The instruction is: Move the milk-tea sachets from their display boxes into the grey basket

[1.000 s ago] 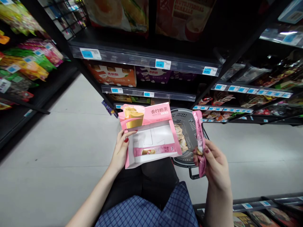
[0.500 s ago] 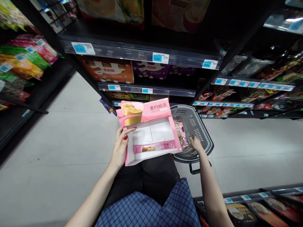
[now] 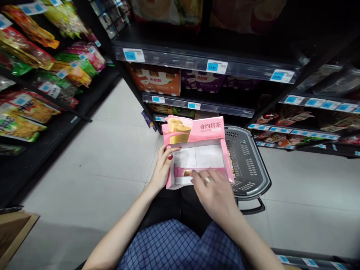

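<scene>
A pink milk tea box (image 3: 208, 129), its lid flap standing up at the back, is held over my lap. My left hand (image 3: 162, 168) grips its left wall, with the thumb and a finger over the edge. One pink milk tea sachet (image 3: 182, 172) lies along the near side inside the white interior. Over that sachet is my right hand (image 3: 212, 191), its bent fingers closed around the middle and a ring on one finger. The hand is slightly blurred and covers part of the sachet and the box's near wall.
To the right of the box, a dark grey shopping basket (image 3: 250, 165) stands on the floor, partly hidden by it. Shelves (image 3: 208, 108) with drink packs rise ahead. Bagged snacks (image 3: 25, 108) fill the left rack, and a cardboard box (image 3: 17, 236) is at lower left.
My right hand has come left from the basket into the pink box, onto the sachet. My left hand keeps its hold on the box. The view has turned to the left.
</scene>
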`<control>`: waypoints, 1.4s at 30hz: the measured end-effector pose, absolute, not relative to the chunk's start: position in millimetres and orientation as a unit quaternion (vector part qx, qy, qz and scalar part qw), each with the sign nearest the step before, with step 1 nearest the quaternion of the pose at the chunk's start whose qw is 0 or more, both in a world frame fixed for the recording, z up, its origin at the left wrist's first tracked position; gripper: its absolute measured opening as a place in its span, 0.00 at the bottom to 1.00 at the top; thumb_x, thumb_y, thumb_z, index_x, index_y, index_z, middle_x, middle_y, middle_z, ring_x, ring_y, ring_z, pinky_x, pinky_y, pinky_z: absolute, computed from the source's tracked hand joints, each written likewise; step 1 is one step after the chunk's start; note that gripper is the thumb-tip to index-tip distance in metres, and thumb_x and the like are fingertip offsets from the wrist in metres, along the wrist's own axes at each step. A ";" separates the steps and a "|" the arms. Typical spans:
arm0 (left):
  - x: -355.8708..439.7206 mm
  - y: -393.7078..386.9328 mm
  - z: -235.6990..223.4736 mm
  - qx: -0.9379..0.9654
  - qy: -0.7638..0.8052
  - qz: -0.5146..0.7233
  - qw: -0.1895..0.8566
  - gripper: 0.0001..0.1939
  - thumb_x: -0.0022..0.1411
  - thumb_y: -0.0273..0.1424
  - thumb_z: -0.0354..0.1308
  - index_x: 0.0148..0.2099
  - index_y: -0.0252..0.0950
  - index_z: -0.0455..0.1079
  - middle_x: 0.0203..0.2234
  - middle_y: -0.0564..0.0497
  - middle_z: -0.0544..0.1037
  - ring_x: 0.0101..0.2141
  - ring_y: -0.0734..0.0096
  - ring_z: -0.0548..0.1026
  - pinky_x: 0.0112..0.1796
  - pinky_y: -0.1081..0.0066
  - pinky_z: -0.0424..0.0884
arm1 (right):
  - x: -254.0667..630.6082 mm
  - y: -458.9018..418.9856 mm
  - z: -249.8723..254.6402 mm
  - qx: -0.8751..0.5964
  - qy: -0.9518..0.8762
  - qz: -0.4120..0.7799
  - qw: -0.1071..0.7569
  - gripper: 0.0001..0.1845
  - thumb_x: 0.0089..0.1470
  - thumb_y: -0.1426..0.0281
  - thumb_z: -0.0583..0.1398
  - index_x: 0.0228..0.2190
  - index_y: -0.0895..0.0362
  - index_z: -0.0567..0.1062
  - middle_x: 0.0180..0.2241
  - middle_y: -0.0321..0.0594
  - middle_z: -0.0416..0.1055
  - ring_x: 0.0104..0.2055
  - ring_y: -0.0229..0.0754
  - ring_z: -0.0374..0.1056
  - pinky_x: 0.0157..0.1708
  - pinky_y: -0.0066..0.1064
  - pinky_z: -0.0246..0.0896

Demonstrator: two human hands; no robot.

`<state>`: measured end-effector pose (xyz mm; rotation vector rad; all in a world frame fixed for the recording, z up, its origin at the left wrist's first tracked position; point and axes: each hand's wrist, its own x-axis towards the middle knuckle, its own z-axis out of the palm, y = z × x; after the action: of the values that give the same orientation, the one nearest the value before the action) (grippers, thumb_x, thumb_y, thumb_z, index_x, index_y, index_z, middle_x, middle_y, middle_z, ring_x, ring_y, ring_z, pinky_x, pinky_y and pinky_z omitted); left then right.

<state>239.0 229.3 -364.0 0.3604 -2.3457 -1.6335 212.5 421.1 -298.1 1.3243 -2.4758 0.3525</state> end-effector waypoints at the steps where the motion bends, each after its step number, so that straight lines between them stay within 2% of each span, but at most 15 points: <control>1: 239.0 229.7 -363.8 0.123 -0.807 -0.563 0.129 0.26 0.64 0.49 0.42 0.48 0.37 0.70 0.54 0.44 0.63 0.61 0.61 0.52 0.61 0.58 0.46 | 214.3 407.3 -302.8 0.470 -0.873 0.076 0.109 0.12 0.52 0.79 0.57 0.41 0.63 0.74 0.30 0.44 0.72 0.33 0.45 0.65 0.31 0.36 0.60; 4: 239.2 229.7 -364.1 0.121 -0.804 -0.569 0.126 0.25 0.65 0.47 0.42 0.50 0.36 0.70 0.55 0.44 0.62 0.62 0.62 0.50 0.62 0.59 0.46 | 208.9 381.4 -325.0 0.479 -0.877 0.005 0.026 0.17 0.54 0.80 0.55 0.46 0.67 0.72 0.36 0.49 0.72 0.38 0.48 0.65 0.35 0.39 0.61; 7: 239.8 229.0 -364.7 0.114 -0.799 -0.577 0.125 0.25 0.65 0.47 0.42 0.51 0.36 0.69 0.54 0.44 0.63 0.62 0.62 0.49 0.62 0.59 0.46 | 200.7 375.4 -334.6 0.490 -0.872 -0.008 -0.002 0.13 0.55 0.80 0.53 0.41 0.65 0.73 0.37 0.50 0.71 0.40 0.49 0.64 0.36 0.40 0.60; 10: 240.5 229.0 -365.1 0.117 -0.797 -0.582 0.116 0.25 0.65 0.47 0.41 0.51 0.37 0.69 0.55 0.44 0.62 0.62 0.62 0.49 0.62 0.59 0.46 | 199.6 380.0 -327.0 0.483 -0.875 0.010 0.030 0.09 0.56 0.78 0.54 0.36 0.60 0.73 0.36 0.46 0.71 0.38 0.47 0.65 0.35 0.38 0.60; 13: 240.7 229.8 -365.2 0.116 -0.801 -0.578 0.105 0.25 0.65 0.47 0.40 0.53 0.39 0.68 0.56 0.45 0.60 0.63 0.62 0.48 0.61 0.58 0.46 | 204.3 389.4 -314.8 0.439 -0.888 0.062 0.121 0.07 0.56 0.76 0.56 0.37 0.57 0.72 0.35 0.42 0.73 0.33 0.43 0.66 0.30 0.33 0.59; 17: 240.0 230.2 -365.0 0.108 -0.814 -0.562 0.097 0.25 0.64 0.48 0.43 0.52 0.39 0.67 0.55 0.44 0.61 0.62 0.61 0.49 0.61 0.58 0.48 | 209.7 412.7 -298.4 0.378 -0.853 0.296 0.205 0.12 0.55 0.79 0.56 0.41 0.56 0.69 0.42 0.42 0.73 0.39 0.41 0.70 0.36 0.30 0.64; 20: 239.6 230.0 -365.6 0.105 -0.816 -0.560 0.097 0.24 0.64 0.47 0.43 0.52 0.38 0.67 0.55 0.43 0.60 0.62 0.61 0.50 0.61 0.59 0.48 | 209.2 437.7 -285.7 0.350 -0.765 0.532 0.094 0.15 0.53 0.77 0.59 0.43 0.53 0.68 0.45 0.43 0.70 0.48 0.42 0.68 0.45 0.34 0.66; 22: 239.5 230.0 -366.0 0.105 -0.816 -0.560 0.100 0.24 0.65 0.47 0.44 0.52 0.38 0.67 0.55 0.44 0.59 0.62 0.61 0.50 0.61 0.59 0.48 | 207.5 453.6 -280.4 0.331 -0.698 0.635 0.005 0.15 0.52 0.66 0.62 0.42 0.53 0.69 0.47 0.45 0.68 0.50 0.46 0.66 0.46 0.39 0.67; 25: 239.2 230.2 -365.5 0.109 -0.816 -0.558 0.104 0.24 0.64 0.47 0.44 0.52 0.39 0.68 0.54 0.44 0.59 0.61 0.60 0.50 0.61 0.57 0.49 | 205.4 468.7 -280.1 0.318 -0.614 0.720 -0.069 0.22 0.53 0.50 0.57 0.41 0.54 0.72 0.45 0.46 0.67 0.46 0.48 0.68 0.44 0.42 0.69; 28: 239.2 230.5 -363.9 0.110 -0.817 -0.557 0.103 0.24 0.64 0.47 0.44 0.52 0.39 0.68 0.54 0.44 0.60 0.61 0.58 0.50 0.60 0.56 0.49 | 206.7 470.6 -283.9 0.286 -0.583 0.754 -0.095 0.13 0.56 0.59 0.56 0.36 0.54 0.75 0.41 0.43 0.68 0.40 0.43 0.71 0.40 0.38 0.72; 30: 239.4 230.7 -362.9 0.112 -0.818 -0.555 0.098 0.23 0.64 0.47 0.44 0.52 0.39 0.68 0.54 0.44 0.60 0.61 0.59 0.50 0.60 0.56 0.49 | 208.9 467.2 -286.0 0.240 -0.604 0.754 -0.090 0.06 0.54 0.70 0.60 0.36 0.52 0.75 0.46 0.43 0.66 0.43 0.42 0.70 0.37 0.34 0.73; 32: 239.7 230.6 -362.6 0.116 -0.820 -0.553 0.094 0.23 0.64 0.47 0.44 0.52 0.40 0.68 0.54 0.44 0.60 0.62 0.59 0.50 0.60 0.56 0.49 | 211.0 463.0 -287.6 0.203 -0.628 0.746 -0.085 0.16 0.50 0.76 0.62 0.41 0.50 0.73 0.54 0.44 0.62 0.48 0.44 0.69 0.37 0.33 0.74; 34: 239.8 230.4 -362.9 0.117 -0.821 -0.551 0.091 0.23 0.64 0.47 0.44 0.52 0.40 0.67 0.54 0.44 0.60 0.62 0.59 0.50 0.60 0.56 0.49 | 212.8 459.5 -289.2 0.178 -0.637 0.744 -0.092 0.23 0.48 0.77 0.63 0.47 0.50 0.71 0.56 0.46 0.62 0.51 0.47 0.68 0.39 0.35 0.74; 38: 239.4 229.9 -363.7 0.112 -0.822 -0.551 0.091 0.23 0.64 0.46 0.44 0.53 0.38 0.67 0.53 0.44 0.61 0.61 0.60 0.51 0.61 0.57 0.48 | 217.2 454.3 -289.3 0.110 -0.635 0.754 -0.124 0.24 0.48 0.75 0.65 0.48 0.52 0.72 0.43 0.43 0.74 0.43 0.45 0.73 0.38 0.35 0.74; 42: 239.4 230.0 -363.7 0.108 -0.822 -0.552 0.090 0.23 0.64 0.45 0.44 0.53 0.38 0.67 0.54 0.44 0.62 0.61 0.61 0.50 0.61 0.57 0.47 | 220.0 452.0 -288.7 0.035 -0.651 0.751 -0.104 0.17 0.47 0.72 0.66 0.41 0.54 0.74 0.34 0.40 0.76 0.30 0.39 0.73 0.31 0.31 0.72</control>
<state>239.4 230.0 -363.7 0.3221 -2.4438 -1.6420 220.0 452.0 -288.7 0.1170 -2.1928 2.5299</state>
